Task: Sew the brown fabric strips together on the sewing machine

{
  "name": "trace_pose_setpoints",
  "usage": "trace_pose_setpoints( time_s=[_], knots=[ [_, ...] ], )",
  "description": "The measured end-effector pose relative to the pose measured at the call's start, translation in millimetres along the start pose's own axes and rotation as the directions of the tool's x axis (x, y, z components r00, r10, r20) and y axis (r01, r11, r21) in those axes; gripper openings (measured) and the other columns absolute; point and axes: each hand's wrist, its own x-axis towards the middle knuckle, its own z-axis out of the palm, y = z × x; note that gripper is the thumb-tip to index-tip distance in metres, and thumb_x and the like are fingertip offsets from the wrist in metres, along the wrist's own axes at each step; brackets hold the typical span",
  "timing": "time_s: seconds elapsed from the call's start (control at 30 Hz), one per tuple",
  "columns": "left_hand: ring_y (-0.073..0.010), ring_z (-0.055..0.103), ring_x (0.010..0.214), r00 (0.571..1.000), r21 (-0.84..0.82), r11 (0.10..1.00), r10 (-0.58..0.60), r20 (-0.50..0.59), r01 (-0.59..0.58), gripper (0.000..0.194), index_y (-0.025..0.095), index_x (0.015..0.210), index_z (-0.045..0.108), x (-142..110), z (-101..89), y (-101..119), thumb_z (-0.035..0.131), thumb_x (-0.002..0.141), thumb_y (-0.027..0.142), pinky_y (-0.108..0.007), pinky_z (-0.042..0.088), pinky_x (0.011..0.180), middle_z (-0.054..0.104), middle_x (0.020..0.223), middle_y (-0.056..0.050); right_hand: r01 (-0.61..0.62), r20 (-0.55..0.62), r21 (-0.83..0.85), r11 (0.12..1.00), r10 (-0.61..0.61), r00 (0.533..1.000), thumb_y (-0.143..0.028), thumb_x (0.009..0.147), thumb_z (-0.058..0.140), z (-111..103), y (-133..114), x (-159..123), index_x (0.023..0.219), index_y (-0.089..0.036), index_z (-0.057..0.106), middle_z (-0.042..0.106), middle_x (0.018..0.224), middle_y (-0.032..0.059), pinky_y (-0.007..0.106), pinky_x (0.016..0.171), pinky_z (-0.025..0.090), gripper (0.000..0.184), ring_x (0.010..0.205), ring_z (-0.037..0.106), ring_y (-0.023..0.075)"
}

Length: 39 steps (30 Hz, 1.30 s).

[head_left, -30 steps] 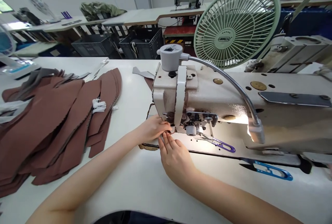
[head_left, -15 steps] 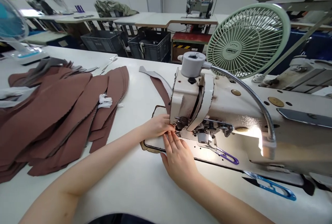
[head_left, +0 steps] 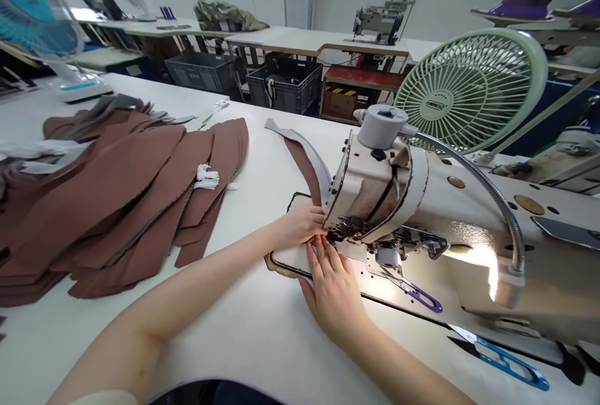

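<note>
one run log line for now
left hand: at brown-grey strip; right hand: flat, close to left hand; sewing machine: lamp lit; purple snips: on machine bed; brown pieces: piled left

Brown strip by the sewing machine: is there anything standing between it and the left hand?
Nothing visible does: the brown strip runs down to the left hand. The sewing machine stands right of both; whether the strip is gripped, I cannot tell.

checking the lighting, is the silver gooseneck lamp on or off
On: the lamp throws a bright patch onto the cream-coloured metal sewing machine.
</note>
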Motion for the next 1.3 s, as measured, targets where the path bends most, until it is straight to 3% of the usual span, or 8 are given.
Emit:
trace_pose_setpoints(
  time_s=[0.2, 0.37, 0.57, 0.73, 0.83, 1.0, 1.17, 1.3],
  knots=[
    [-0.0154, 0.057, 0.093, 0.999, -0.105, 0.993, 0.047, 0.007, -0.046, 0.029, 0.018, 0.075, 0.067, -3, 6.0, -2, 0.044, 0.091, 0.008, -0.027, 0.045, 0.087, 0.069, 0.087, -0.005, 0.011, 0.004, -0.028, 1.0, -0.011, 1.0, -0.035, 0.097, 0.038, 1, 0, -2, 0.135, -0.006, 0.048, 0.046, 0.14, 0.0178, 0.043, 0.093, 0.04, 0.049, 0.126, 0.044, 0.0312],
    [-0.0156, 0.059, 0.091, 0.984, -0.298, 0.94, -0.176, -0.018, 0.163, 0.02, 0.019, 0.074, 0.067, -3, 5.5, -6, 0.053, 0.089, 0.014, -0.025, 0.046, 0.086, 0.069, 0.085, -0.003, 0.019, -0.011, 0.013, 1.0, -0.019, 1.0, -0.032, 0.097, 0.037, 1, 3, -4, 0.135, -0.009, 0.05, 0.045, 0.141, 0.0166, 0.043, 0.092, 0.041, 0.047, 0.127, 0.044, 0.0303],
    [-0.0195, 0.058, 0.098, 0.785, -0.211, 0.779, -0.615, -0.072, 0.591, 0.03, 0.014, 0.119, 0.056, 26, -4.8, -32, 0.043, 0.093, 0.019, -0.032, 0.045, 0.089, 0.065, 0.103, -0.009, 0.16, -0.147, 0.134, 0.978, -0.14, 0.979, -0.021, 0.096, 0.037, -2, 6, -2, 0.134, -0.01, 0.049, 0.056, 0.133, 0.0131, 0.038, 0.092, 0.044, 0.042, 0.123, 0.048, 0.0249],
    [-0.0258, 0.058, 0.098, 0.718, -0.092, 0.713, -0.694, 0.053, 0.695, 0.025, 0.019, 0.111, 0.06, 58, 3.3, -32, 0.049, 0.089, 0.024, -0.04, 0.044, 0.085, 0.067, 0.097, -0.008, 0.289, -0.301, 0.213, 0.933, -0.219, 0.928, -0.011, 0.092, 0.039, -11, 8, -2, 0.141, -0.014, 0.042, 0.062, 0.125, 0.0115, 0.038, 0.091, 0.049, 0.049, 0.117, 0.052, 0.0236],
    [-0.0294, 0.054, 0.106, 0.708, -0.04, 0.709, -0.699, 0.098, 0.705, 0.026, 0.021, 0.112, 0.059, 54, 3.9, -22, 0.046, 0.09, 0.022, -0.046, 0.041, 0.089, 0.065, 0.107, -0.01, 0.372, -0.379, 0.282, 0.885, -0.253, 0.89, -0.005, 0.089, 0.037, -18, 10, -4, 0.145, -0.018, 0.033, 0.061, 0.125, 0.0107, 0.038, 0.092, 0.05, 0.057, 0.116, 0.053, 0.0218],
    [-0.0281, 0.056, 0.103, 0.719, -0.04, 0.735, -0.648, 0.249, 0.677, 0.033, 0.028, 0.114, 0.059, -9, -20.1, 10, 0.052, 0.083, 0.02, -0.045, 0.043, 0.091, 0.067, 0.106, -0.006, 0.389, -0.427, 0.347, 0.854, -0.226, 0.876, -0.004, 0.088, 0.036, -19, 12, -9, 0.147, -0.023, 0.028, 0.055, 0.131, 0.0121, 0.041, 0.089, 0.052, 0.063, 0.115, 0.054, 0.0226],
    [-0.0228, 0.061, 0.095, 0.734, -0.113, 0.778, -0.521, 0.435, 0.619, 0.039, 0.034, 0.111, 0.062, -105, -55.5, 82, 0.059, 0.074, 0.021, -0.037, 0.045, 0.092, 0.069, 0.094, 0.001, 0.377, -0.339, 0.266, 0.887, -0.28, 0.898, 0.002, 0.08, 0.032, -4, 7, 2, 0.15, -0.028, 0.018, 0.047, 0.14, 0.0101, 0.038, 0.091, 0.052, 0.077, 0.119, 0.051, 0.0221],
    [-0.0163, 0.063, 0.092, 0.733, -0.41, 0.684, -0.273, 0.623, 0.603, 0.054, 0.042, 0.132, 0.047, -167, -98.8, 120, 0.059, 0.08, 0.031, -0.026, 0.049, 0.085, 0.069, 0.096, 0.004, 0.406, -0.237, 0.097, 0.909, -0.376, 0.896, 0.005, 0.069, 0.035, 9, 3, 36, 0.146, -0.035, 0.029, 0.039, 0.147, 0.006, 0.034, 0.081, 0.055, 0.088, 0.114, 0.056, 0.0222]
  ],
)
